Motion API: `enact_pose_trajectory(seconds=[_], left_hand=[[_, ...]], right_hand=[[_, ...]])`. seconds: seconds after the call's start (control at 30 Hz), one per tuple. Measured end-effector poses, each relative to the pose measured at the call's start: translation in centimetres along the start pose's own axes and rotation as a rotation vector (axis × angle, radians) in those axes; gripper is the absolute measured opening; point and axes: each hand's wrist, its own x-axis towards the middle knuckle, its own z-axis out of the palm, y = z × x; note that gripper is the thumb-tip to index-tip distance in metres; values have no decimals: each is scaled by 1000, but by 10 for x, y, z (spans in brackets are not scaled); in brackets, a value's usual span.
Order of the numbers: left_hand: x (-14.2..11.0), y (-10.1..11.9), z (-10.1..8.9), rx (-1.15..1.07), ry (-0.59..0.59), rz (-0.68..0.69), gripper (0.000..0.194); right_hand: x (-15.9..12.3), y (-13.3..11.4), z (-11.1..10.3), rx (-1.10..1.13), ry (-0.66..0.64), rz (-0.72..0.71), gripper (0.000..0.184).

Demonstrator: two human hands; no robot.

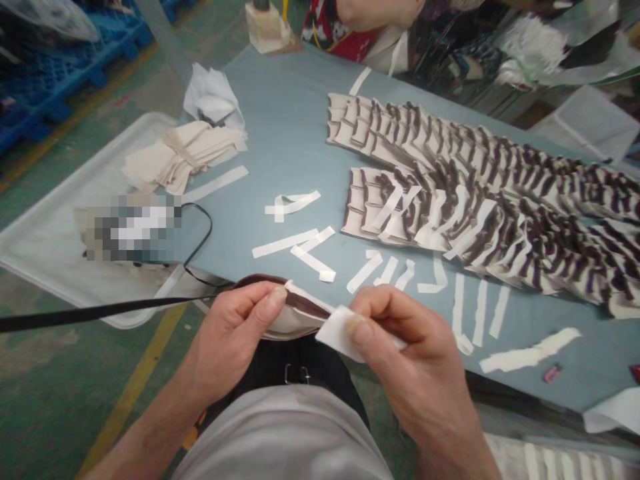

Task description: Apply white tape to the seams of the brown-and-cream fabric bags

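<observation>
Cream, brown-edged curved piece of soft material (pixel 293 326) held in our left hand (pixel 243 330), at the near edge of our smooth grey-blue bench (pixel 285 143).

Our left thumb and fingers pinch its rim; our right hand (pixel 413 347) pinches a small white flat patch (pixel 333 331) at its right end, and we cannot tell whether those fingers grip the piece too. Across the bench we see loose narrow white strips (pixel 285 243) and, to the right, long rows of overlapping cream-and-dark-brown pieces (pixel 425 130). At the left end sits a translucent white plastic tray (pixel 65 193); beyond it, blue slatted pallets (pixel 85 63) stand on our green floor (pixel 45 380), marked with a yellow line (pixel 145 377).
</observation>
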Motion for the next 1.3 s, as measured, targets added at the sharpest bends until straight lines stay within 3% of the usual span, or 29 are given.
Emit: enact_pose_trajectory(seconds=[0.13,0.2,0.43,0.83,1.3], left_hand=[[1,-6,-1,-110,-12,-37,44],[2,-9,-1,-169,-16,-57,44],[4,-14,-2,-364,-48,-111,46],[9,-17,-9,-336,-72,-126,45],[1,-20,-11,-301,-84,-128,47]], right_hand=[[-1,0,21,-209,9,-228,22],[3,7,30,-248,26,-271,22],[14,21,39,-201,-33,-147,23],[23,19,37,-241,-106,-14,18],[18,17,42,-332,-91,3,23]])
